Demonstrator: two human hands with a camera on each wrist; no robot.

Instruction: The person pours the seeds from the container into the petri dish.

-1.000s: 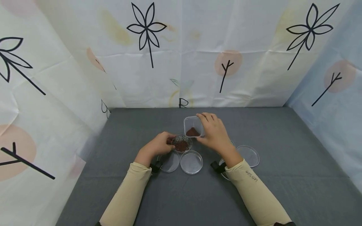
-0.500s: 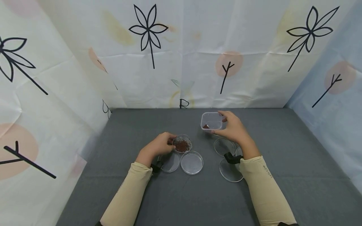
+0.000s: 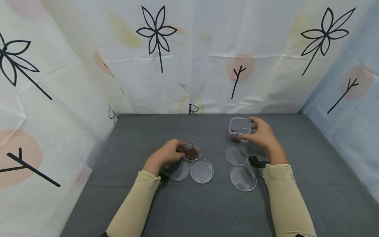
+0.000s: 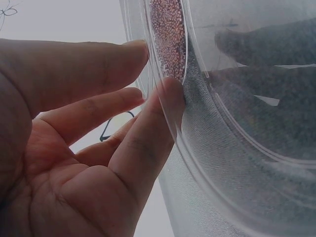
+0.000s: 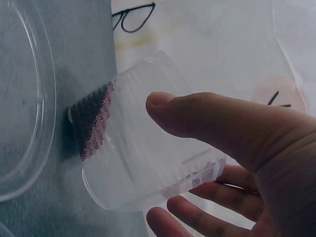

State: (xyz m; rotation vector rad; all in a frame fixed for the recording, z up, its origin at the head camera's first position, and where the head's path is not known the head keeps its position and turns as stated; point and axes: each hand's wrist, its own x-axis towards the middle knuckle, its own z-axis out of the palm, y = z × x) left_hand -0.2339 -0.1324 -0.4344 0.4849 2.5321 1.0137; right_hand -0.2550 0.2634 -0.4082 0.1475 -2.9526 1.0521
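My left hand [image 3: 167, 154] grips the side of a clear petri dish [image 3: 199, 146] that holds small reddish-brown grains [image 3: 191, 153]. In the left wrist view, the thumb and fingers [image 4: 143, 143] pinch that dish's edge, and the grains [image 4: 169, 39] appear as tiny seeds. Toward the back right, my right hand [image 3: 263, 135] holds a clear plastic tub [image 3: 240, 124] by its side. The right wrist view shows the tub [image 5: 143, 133] tilted, with leftover grains [image 5: 96, 123] gathered in one corner. Whether the tub touches the table cannot be told.
Two clear dishes, one [image 3: 178, 171] partly behind the left wrist and one [image 3: 201, 171] beside it, stand in front of the filled dish. Three clear round dishes or lids [image 3: 236, 154] lie in front of the tub, one [image 3: 256, 168] partly under the right wrist. Patterned cloth [image 3: 207, 42] borders the grey table [image 3: 142, 128].
My right hand has carried the tub rightward, away from the filled dish, and its opening has tipped more upward. The left hand stays on the dish. The round dishes at the right are more exposed.
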